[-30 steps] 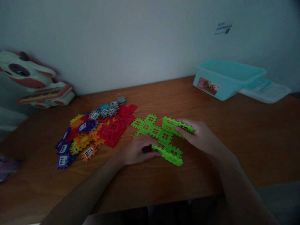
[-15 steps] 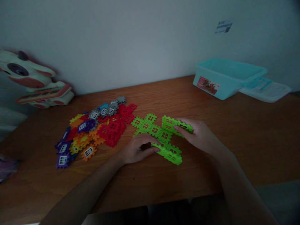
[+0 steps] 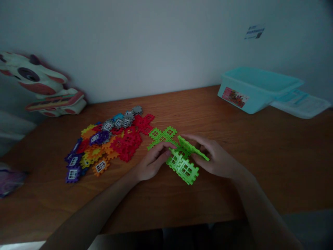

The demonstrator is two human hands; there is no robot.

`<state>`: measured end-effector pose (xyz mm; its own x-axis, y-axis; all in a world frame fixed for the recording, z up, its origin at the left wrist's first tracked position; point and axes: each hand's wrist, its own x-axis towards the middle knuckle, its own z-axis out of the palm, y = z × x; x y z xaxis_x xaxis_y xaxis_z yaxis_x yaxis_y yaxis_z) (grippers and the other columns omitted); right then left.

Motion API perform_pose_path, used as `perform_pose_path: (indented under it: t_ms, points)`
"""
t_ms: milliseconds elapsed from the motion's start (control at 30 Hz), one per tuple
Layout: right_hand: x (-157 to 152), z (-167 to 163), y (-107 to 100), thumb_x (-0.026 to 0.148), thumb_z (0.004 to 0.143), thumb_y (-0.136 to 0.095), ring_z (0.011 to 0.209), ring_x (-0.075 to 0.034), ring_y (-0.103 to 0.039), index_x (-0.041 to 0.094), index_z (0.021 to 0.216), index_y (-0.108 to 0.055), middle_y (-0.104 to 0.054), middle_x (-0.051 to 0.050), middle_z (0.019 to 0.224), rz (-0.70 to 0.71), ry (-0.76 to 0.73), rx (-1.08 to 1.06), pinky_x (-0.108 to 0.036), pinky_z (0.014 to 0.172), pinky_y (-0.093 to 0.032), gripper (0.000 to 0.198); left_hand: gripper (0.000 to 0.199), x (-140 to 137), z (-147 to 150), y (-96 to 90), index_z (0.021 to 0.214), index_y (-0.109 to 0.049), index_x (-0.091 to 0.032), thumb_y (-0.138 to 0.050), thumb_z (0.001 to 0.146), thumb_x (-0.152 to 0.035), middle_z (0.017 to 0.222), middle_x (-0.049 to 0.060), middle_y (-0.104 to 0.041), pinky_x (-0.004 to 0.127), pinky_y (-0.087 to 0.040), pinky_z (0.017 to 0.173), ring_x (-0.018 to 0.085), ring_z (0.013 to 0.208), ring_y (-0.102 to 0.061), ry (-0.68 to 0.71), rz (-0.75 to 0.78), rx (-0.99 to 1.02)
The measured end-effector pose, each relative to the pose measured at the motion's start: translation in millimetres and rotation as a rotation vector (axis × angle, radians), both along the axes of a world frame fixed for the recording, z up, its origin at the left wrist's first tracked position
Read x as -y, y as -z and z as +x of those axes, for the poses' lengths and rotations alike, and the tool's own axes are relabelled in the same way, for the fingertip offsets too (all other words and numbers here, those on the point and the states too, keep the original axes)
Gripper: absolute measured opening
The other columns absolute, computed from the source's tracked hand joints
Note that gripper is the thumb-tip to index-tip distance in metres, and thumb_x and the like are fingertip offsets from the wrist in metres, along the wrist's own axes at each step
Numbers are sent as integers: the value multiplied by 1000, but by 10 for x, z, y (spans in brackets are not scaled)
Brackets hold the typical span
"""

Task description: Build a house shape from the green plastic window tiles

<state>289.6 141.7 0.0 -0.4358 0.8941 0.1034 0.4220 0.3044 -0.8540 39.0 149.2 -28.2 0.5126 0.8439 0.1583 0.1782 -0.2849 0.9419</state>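
Green interlocking building tiles (image 3: 163, 138) with window cut-outs lie joined on the table in front of me. My left hand (image 3: 153, 162) pinches the upper left edge of a tilted pair of green tiles (image 3: 182, 167), whose window side faces me. With fingers behind and thumb in front, my right hand (image 3: 213, 154) grips another green panel (image 3: 193, 148), seen nearly edge-on and standing slanted at the right end of the joined tiles. Where the two raised panels meet the flat ones is partly hidden by my fingers.
Left of the green tiles is a pile of red (image 3: 127, 141), orange (image 3: 101, 167), purple (image 3: 73, 174) and grey tiles (image 3: 108, 125). A turquoise bin (image 3: 255, 88) with a lid (image 3: 301, 104) beside it stands back right. A cow-shaped toy keyboard (image 3: 57, 100) stands back left against the wall.
The left-hand panel has tilted so its window face shows. My right hand has shifted slightly left and down, turning its panel more edge-on. The view has moved a little.
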Motion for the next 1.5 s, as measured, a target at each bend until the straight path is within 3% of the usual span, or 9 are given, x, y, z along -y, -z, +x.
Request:
perform_pose_path:
  t_ms: [67, 200, 400, 600, 733, 867, 967, 1167, 1500]
  points:
    - [6, -11, 13, 20, 87, -62, 91, -22, -70, 33, 147, -44, -72, -3, 118, -81, -65, -39, -37, 77, -61, 65, 26, 31, 26, -26, 116, -58, -23, -43, 103, -40, 98, 4, -63, 33, -52, 78, 18, 88, -59, -28, 14, -54]
    - [-13, -7, 48, 23, 86, -65, 124, -24, -60, 33, 151, -37, -60, -4, 141, -177, -189, -188, -40, 100, -54, 71, 28, 148, 67, -94, 118, -54, -25, -43, 101, -43, 105, 6, -59, 40, -51, 87, 22, 97, -57, -47, 146, -192]
    - [-39, -7, 30, 35, 87, -71, 139, -27, -48, 34, 150, -38, -47, -5, 154, -238, -217, -237, -48, 112, -43, 71, 98, 316, 150, -86, 123, -37, -22, -85, 51, -67, 118, 11, -45, 53, -50, 91, 32, 108, -51, -142, 299, -369]
    - [-115, -89, 118, 48, 76, -81, 150, -28, -30, 37, 156, -25, -33, -7, 162, -212, -310, -373, -50, 119, -32, 99, 89, 321, 129, -65, 130, -30, -22, -84, 61, -43, 121, 13, -42, 53, -50, 94, 33, 115, -50, -104, 355, -337]
    - [-153, -149, 210, 50, 66, -87, 147, -32, -34, 37, 158, -14, -36, -11, 159, -156, -257, -305, -55, 118, -31, 118, 99, 262, 48, -78, 139, -23, -23, -83, 60, -34, 133, 15, -38, 56, -45, 105, 37, 129, -42, -57, 410, -285]
    - [-135, -156, 229, 46, 60, -92, 145, -35, -37, 38, 159, -13, -37, -11, 158, -86, -206, -136, -56, 117, -32, 127, 101, 160, -20, -48, 139, -24, -24, -86, 60, -37, 135, 15, -43, 55, -48, 104, 35, 127, -49, -39, 300, -250]
    - [-116, -141, 201, 48, 59, -92, 140, -36, -43, 38, 158, -16, -42, -11, 155, -40, -172, -57, -57, 115, -36, 126, 104, 85, -68, -32, 141, -25, -22, -87, 61, -44, 134, 16, -50, 55, -50, 102, 34, 123, -55, -35, 224, -257]
    - [-90, -104, 138, 49, 62, -90, 135, -36, -48, 37, 155, -28, -44, -11, 153, 8, -97, -19, -58, 110, -41, 113, 92, 11, -173, -99, 143, -37, -23, -83, 67, -47, 142, 15, -51, 56, -43, 110, 35, 129, -52, -6, 305, -359]
    - [-90, -43, 244, 46, 61, -92, 134, -36, -50, 37, 149, -40, -50, -9, 149, 57, -98, -141, -59, 110, -43, 103, 99, -13, -125, -22, 150, -36, -30, -87, 67, -44, 148, 14, -46, 57, -41, 113, 34, 135, -48, -48, 367, -132]
